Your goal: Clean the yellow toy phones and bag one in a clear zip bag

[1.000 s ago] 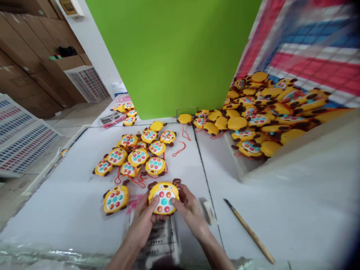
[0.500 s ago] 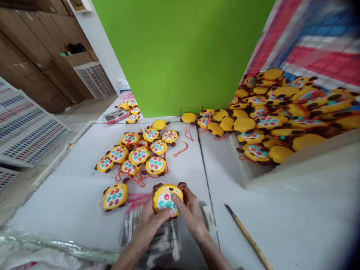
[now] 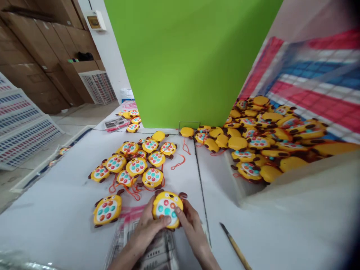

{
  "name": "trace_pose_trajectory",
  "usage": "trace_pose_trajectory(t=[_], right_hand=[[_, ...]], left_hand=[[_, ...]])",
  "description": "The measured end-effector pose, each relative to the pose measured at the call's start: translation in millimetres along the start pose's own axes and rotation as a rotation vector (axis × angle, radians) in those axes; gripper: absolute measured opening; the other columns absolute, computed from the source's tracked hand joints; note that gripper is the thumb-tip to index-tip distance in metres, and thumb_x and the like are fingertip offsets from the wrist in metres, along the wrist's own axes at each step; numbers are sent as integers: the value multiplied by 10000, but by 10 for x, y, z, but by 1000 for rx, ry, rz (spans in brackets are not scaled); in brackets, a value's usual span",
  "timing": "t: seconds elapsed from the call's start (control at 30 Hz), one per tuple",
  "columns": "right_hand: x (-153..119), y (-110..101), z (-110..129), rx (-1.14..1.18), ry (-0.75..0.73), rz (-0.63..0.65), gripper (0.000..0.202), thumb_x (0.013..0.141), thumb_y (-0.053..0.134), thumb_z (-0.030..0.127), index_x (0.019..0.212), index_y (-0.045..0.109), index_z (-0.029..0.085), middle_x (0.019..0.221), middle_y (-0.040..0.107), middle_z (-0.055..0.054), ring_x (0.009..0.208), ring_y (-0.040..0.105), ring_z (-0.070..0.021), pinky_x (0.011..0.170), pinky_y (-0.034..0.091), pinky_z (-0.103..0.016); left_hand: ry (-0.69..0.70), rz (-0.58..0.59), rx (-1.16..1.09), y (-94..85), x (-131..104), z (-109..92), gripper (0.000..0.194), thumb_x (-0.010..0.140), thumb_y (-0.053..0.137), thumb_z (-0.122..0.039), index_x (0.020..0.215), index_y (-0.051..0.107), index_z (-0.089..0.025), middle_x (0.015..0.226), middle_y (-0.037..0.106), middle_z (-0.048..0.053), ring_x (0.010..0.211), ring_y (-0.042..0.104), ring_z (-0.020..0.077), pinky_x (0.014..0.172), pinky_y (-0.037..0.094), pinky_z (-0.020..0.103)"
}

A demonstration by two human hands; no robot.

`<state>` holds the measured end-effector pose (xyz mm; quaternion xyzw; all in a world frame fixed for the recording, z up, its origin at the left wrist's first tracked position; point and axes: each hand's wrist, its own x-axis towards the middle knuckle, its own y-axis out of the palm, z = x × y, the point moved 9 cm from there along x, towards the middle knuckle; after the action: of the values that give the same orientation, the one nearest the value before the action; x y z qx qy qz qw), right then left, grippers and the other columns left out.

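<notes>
Between my two hands is a yellow dog-shaped pop toy (image 3: 170, 200) with brown ears and coloured bubbles on a white belly. My left hand (image 3: 149, 225) grips its left side, the thumb lying over the lower bubbles. On the other side my right hand (image 3: 192, 225) is closed round the edge, thumb on the right-hand bubbles. Beneath my hands lie printed clear plastic bags (image 3: 157, 251). A single dog toy (image 3: 107, 210) rests face up to the left. Beyond it spreads a loose group of similar toys (image 3: 136, 165), some with orange cords.
A big pile of the same toys (image 3: 258, 142) fills the right side behind a pale sheet (image 3: 303, 183). A wooden-handled pointed tool (image 3: 234, 245) lies at right front. One upright green panel (image 3: 182, 67) blocks the back. White crates (image 3: 30, 131) stand left on the floor.
The view has tilted and shifted a little. My right thumb has moved down from the toy's upper middle to its right edge; both hands still hold the toy.
</notes>
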<state>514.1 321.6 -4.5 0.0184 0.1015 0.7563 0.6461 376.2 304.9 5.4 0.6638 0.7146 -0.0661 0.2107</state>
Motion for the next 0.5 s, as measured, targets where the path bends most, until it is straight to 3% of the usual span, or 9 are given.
trace_pose_trajectory(t=[0.13,0.2,0.27,0.37,0.43,0.5], right_hand=[[185,-304,84,-216,-38,-73,373,839,533,477,1044,581,170,882,650,-87,717,601,-185,510,460,-244],[373,-495,182,-361,-98,-143,333,832,528,460,976,611,172,862,659,-86,733,611,-195,528,472,-257],[632,-642,302,-488,-158,-183,304,808,543,442,919,633,174,828,670,-78,725,616,-201,554,483,-278],[1124,-831,481,-594,-209,-234,302,743,596,442,873,656,176,841,686,-83,733,621,-218,640,496,-327],[1483,-952,583,-656,-218,-282,321,715,619,462,850,666,174,827,692,-85,723,622,-228,690,494,-362],[1847,-1043,643,-715,-207,-328,329,714,632,472,822,671,164,806,693,-88,733,629,-240,723,488,-383]], left_hand=[[106,-286,-171,-459,397,-424,451,639,762,-183,1039,556,-209,934,688,44,748,661,189,600,544,272],[164,-345,-346,-641,598,-630,328,643,721,-107,923,577,-199,857,697,14,723,665,168,640,549,270],[126,-334,-457,-728,720,-698,200,658,690,-115,827,592,-153,788,706,45,746,676,188,702,549,289],[20,-324,-430,-816,673,-552,288,610,741,-214,856,615,-132,817,720,96,838,677,246,717,543,302],[0,-311,-350,-881,579,-373,489,534,803,-308,966,618,-171,866,724,88,885,666,279,718,543,327],[-29,-294,-251,-942,533,-168,521,515,810,-406,973,635,-230,876,724,69,925,652,317,721,546,373]])
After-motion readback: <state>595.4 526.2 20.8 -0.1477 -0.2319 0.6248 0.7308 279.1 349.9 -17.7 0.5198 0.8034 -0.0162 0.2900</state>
